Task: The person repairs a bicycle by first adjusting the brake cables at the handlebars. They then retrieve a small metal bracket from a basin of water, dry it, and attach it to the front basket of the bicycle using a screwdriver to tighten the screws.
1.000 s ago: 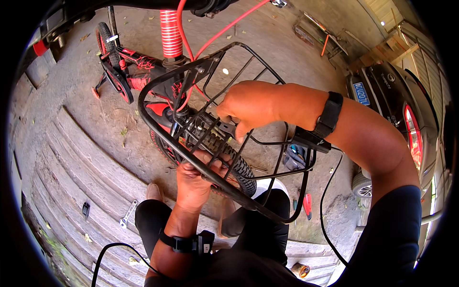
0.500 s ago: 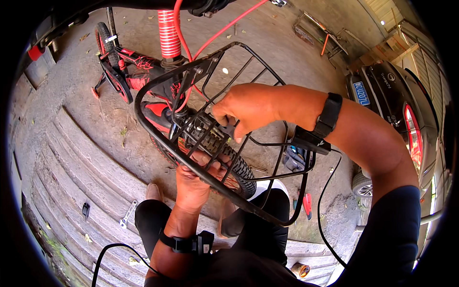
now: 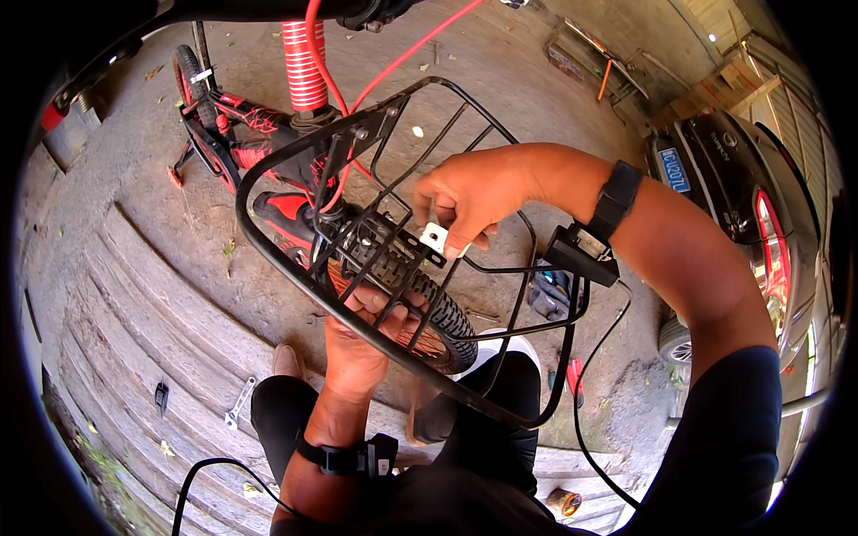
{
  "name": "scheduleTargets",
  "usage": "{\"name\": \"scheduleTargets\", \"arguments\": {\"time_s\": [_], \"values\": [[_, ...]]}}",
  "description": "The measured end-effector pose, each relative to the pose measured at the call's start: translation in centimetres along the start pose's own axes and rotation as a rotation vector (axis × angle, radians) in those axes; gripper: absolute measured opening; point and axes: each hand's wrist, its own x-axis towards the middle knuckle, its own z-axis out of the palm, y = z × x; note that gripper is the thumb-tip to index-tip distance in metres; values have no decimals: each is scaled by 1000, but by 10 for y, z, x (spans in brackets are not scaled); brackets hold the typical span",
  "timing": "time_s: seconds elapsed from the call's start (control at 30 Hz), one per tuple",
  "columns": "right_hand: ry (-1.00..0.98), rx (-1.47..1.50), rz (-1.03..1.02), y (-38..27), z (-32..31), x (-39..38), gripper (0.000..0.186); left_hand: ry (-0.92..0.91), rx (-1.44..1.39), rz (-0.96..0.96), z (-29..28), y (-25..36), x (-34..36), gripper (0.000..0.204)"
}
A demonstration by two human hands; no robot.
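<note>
A black wire basket is in front of me, over the front wheel of a red and black bicycle. My right hand is inside the basket, pinching a small pale metal plate with a hole in it. Right below that plate lie slotted black metal tabs on the basket's bars. From beneath the near rim, my left hand reaches up with curled fingers among the bars, close to the knobbly tyre. Whatever those fingers grip is hidden.
An adjustable wrench and a small black tool lie on the ridged concrete at left. A red-handled tool and a white bucket are near my knees. At right stands a dark car.
My right hand has turned and shifted a little right, bringing the metal plate into sight. The basket and handlebar side have swung slightly left. My left hand stays among the bars.
</note>
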Motion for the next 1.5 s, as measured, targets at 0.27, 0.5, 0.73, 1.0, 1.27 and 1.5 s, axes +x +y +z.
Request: {"name": "scheduleTargets", "arguments": {"time_s": [0.27, 0.5, 0.73, 1.0, 1.27, 1.5], "values": [[146, 19, -129, -7, -12, -37, 23, -70, -30, 13, -2, -3, 1, 15], [563, 250, -476, 16, 6, -108, 27, -66, 35, 15, -5, -5, 0, 14], [929, 678, -783, 120, 64, -167, 24, -93, 4, 3, 3, -6, -1, 15], [1010, 1233, -622, 185, 164, -118, 26, -28, 8, -14, 23, -9, 0, 11], [763, 1441, -710, 185, 185, -13, 26, -79, 6, -26, 21, -10, -1, 10], [701, 1556, -580, 148, 164, 24, 37, -103, -26, -45, 23, -9, -2, 11]]}}
